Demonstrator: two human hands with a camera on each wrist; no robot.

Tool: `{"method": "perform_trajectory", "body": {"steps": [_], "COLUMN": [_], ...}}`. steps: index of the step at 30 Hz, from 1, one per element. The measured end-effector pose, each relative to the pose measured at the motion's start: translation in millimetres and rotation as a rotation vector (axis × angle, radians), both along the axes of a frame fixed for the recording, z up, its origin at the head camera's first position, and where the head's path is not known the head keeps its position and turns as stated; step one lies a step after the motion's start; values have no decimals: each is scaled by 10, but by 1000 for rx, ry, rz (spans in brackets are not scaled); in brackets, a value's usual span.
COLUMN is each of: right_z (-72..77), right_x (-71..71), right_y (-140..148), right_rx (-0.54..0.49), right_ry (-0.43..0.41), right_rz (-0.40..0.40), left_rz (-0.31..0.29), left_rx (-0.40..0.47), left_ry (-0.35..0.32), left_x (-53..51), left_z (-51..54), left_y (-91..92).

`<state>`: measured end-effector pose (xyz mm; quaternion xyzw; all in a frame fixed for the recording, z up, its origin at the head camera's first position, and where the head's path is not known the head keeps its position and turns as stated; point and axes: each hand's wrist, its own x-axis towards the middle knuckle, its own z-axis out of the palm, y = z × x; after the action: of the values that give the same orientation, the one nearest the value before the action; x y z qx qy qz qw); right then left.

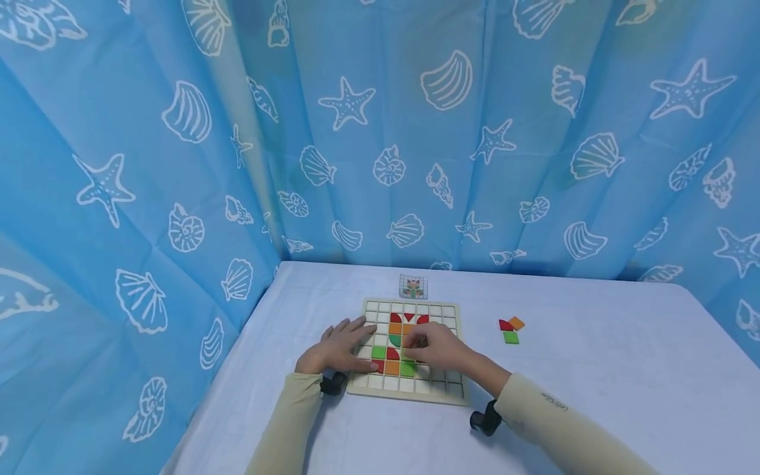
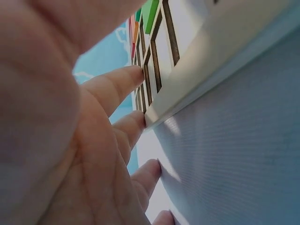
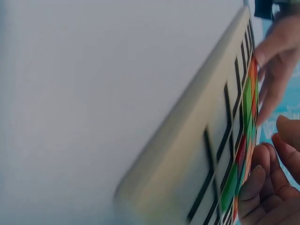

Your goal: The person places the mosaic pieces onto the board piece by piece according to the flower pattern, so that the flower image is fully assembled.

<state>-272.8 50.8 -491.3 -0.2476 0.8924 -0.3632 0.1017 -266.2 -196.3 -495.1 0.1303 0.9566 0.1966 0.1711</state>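
A pale wooden grid board (image 1: 439, 390) lies on the table, with red, orange and green tiles in some of its squares. My left hand (image 1: 340, 346) rests at the board's left side, fingers spread, its thumb by a red tile (image 1: 378, 365) in the lower rows. Over the middle of the board is my right hand (image 1: 438, 346), with bent fingers and the fingertips down among the tiles. In the right wrist view those curled fingers (image 3: 257, 187) are close to the board's surface; whether a tile is between them is hidden.
To the right of the board lie a loose red tile (image 1: 506, 325), an orange tile (image 1: 516, 322) and a green tile (image 1: 510, 337). A small pattern card (image 1: 413, 287) sits behind the board. A blue shell-print curtain (image 1: 368, 198) borders the white table (image 1: 594, 369).
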Motion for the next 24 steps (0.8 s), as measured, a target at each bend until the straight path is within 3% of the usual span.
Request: {"method": "perform_trajectory", "body": {"steps": [6, 13, 19, 24], "right_z": [-11, 17, 107, 87], "right_x": [-53, -56, -142, -183], "right_y": [275, 623, 841, 987], "right_rx": [0, 34, 47, 58], "right_ry": [-11, -43, 34, 30], "right_rz": [-87, -174, -193, -227], "left_rz": [10, -19, -4, -10], "left_rx": [8, 36, 21, 19], "left_ry": [8, 17, 39, 27], "left_x": [10, 81, 54, 21], "left_z": [-16, 8, 69, 62], "left_y": [9, 28, 32, 24]}}
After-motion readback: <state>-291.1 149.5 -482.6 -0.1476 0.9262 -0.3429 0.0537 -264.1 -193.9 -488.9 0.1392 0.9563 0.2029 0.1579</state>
